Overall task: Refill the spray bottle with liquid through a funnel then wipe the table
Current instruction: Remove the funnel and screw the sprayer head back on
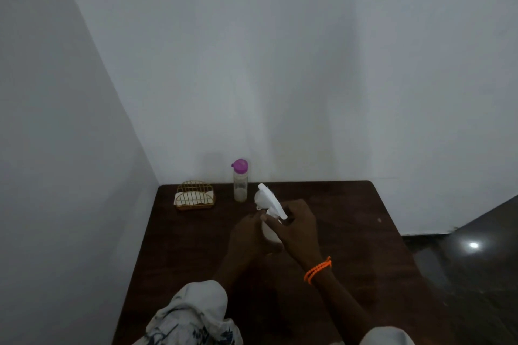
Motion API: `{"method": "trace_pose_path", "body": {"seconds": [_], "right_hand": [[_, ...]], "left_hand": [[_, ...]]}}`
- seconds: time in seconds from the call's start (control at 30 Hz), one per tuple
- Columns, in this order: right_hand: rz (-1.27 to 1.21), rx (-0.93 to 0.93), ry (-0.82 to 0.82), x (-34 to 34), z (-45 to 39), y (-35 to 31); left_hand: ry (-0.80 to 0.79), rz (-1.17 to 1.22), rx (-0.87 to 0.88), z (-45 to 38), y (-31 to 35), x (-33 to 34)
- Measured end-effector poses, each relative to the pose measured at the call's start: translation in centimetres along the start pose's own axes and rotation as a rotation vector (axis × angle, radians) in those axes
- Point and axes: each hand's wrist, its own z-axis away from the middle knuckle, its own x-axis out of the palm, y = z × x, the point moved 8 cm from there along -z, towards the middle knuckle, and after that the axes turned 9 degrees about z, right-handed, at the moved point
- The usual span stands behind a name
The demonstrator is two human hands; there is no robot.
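Observation:
A white spray bottle (269,232) stands near the middle of the dark wooden table (350,232). My left hand (248,235) wraps around its body. My right hand (298,228), with an orange bead band at the wrist, grips the white trigger head (270,199) at the neck; the head tilts up to the left. Behind them, against the wall, stands a clear bottle with a purple cap (240,180) and pale liquid at its bottom. No funnel is visible.
A gold wire holder (195,195) with white napkins sits at the table's back left corner. White walls close in on the left and behind. Dark glossy floor (476,260) lies to the right of the table.

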Motion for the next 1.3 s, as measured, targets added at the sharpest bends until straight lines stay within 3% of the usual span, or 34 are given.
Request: {"method": "trace_pose_path", "body": {"seconds": [0.27, 0.57, 0.77, 1.0, 1.2, 1.3], "right_hand": [[-0.065, -0.091, -0.073, -0.2, -0.5, -0.7], [0.121, -0.009, -0.051, -0.2, -1.8, 0.4], [-0.033, -0.054, -0.110, -0.4, -2.1, 0.3], [0.073, -0.026, -0.054, 0.1, -2.2, 0.8], [-0.003, -0.019, -0.175, 1.0, -1.9, 0.8], [0.035, 0.032, -0.113, 1.3, -1.8, 1.3]], "left_hand": [[0.029, 0.011, -0.009, 0.0, 0.8, -0.5], [0.030, 0.035, -0.002, -0.3, 1.0, 0.1], [0.060, 0.058, 0.007, -0.8, 1.5, -0.4], [0.059, 0.027, 0.007, -0.9, 0.4, -0.5], [0.057, 0.068, 0.016, -0.7, 0.9, -0.8], [0.087, 0.053, 0.017, -0.6, 1.0, -1.1]]}}
